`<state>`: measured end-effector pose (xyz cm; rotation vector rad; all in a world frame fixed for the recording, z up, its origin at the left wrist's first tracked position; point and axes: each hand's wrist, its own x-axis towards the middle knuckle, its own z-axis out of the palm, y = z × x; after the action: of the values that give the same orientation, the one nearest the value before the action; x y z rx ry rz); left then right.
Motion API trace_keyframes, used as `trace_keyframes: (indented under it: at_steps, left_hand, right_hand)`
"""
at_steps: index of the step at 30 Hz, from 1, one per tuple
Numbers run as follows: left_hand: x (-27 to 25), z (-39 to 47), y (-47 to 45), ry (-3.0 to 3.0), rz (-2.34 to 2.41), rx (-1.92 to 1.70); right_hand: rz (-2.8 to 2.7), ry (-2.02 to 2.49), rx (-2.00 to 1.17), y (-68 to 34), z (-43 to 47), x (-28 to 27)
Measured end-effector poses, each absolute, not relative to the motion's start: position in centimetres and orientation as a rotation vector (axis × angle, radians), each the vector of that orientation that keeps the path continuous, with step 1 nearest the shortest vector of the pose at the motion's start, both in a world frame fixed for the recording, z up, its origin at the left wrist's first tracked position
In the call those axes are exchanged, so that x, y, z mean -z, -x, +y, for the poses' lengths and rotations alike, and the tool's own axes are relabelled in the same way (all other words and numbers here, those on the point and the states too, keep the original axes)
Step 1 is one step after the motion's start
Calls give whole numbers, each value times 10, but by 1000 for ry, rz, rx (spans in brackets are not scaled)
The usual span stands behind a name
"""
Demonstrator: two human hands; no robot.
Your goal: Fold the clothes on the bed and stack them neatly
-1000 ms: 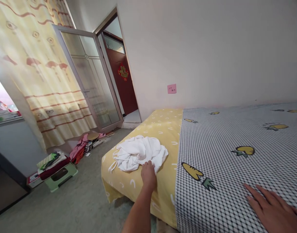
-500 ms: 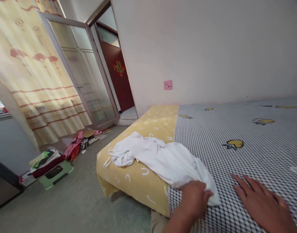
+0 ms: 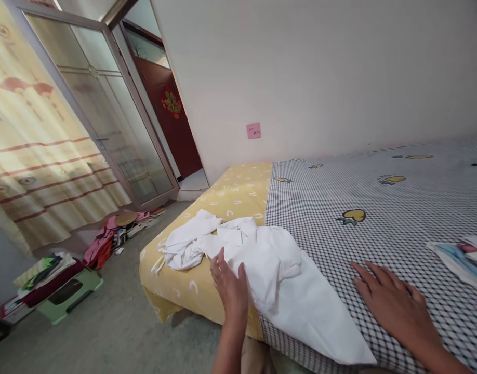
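Note:
A white collared shirt (image 3: 273,265) lies across the bed's edge, its collar and a button showing on top and its lower part stretching toward me. At its far left, bunched white cloth (image 3: 191,239) with a thin loop rests on the yellow sheet; whether it belongs to the shirt I cannot tell. My left hand (image 3: 230,285) is at the shirt's left side with fingers apart, holding nothing; whether it touches the cloth is unclear. Flat on the checked bedspread (image 3: 320,208), right of the shirt, my right hand (image 3: 396,304) has its fingers spread.
Folded cloths (image 3: 462,259) lie on the bed at the right. On the floor at left stand a green stool (image 3: 73,298) carrying folded items and a pile of pink and red things (image 3: 104,244). A glass door (image 3: 102,104) stands ajar behind, beside a curtain (image 3: 47,176).
My left hand has let go of the shirt's near end and moved left toward its collar side. The shirt now lies more spread out. My view has turned slightly right.

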<state>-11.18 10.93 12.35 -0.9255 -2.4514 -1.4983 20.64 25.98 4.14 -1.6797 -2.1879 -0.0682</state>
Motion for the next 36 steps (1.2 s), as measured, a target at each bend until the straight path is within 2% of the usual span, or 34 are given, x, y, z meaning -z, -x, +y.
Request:
trace_keyframes:
  at_steps: [3,5,11,14,17,19,22,26,30,33,36]
  left_hand:
    - [-121,109,135,1132,-2634,1145]
    - [-114,108,140,1347,-2644,1089]
    - [-88,102,109,1479,-2551,1276]
    - [-80,96,70,1493,-2504,1525]
    - [-80,90,40,1813,-2416,1727]
    - [-83,87,38,2000,-2408,1690]
    - [-88,76,66,1794,-2385,1624]
    - [-88,46,129,1129,-2290,1463]
    - [-77,9,172,583,-2695,1212]
    - [-63,-3,175,664,-2992,1153]
    - [-55,3,157,823,-3046,1131]
  right_hand:
    - [-2156,1667,64,-206,259,-40]
    - [-2163,1636,83,-206,259,-40]
    - [-2175,1653,23,-210,264,-34]
    - [-2182,1666,-26,-211,266,-33]
    - [-2175,1667,-14,-210,264,-38]
    - [-2182,1688,-30,-208,262,-42]
    - [-2189,1694,-16,-208,259,-45]
    - [-2218,1667,-7,-209,256,-50]
    - [-2239,1690,-33,-208,249,-63]
    - [-2226,1712,-62,-204,245,-68]
    - [-2198,1686,-55,-203,244,-65]
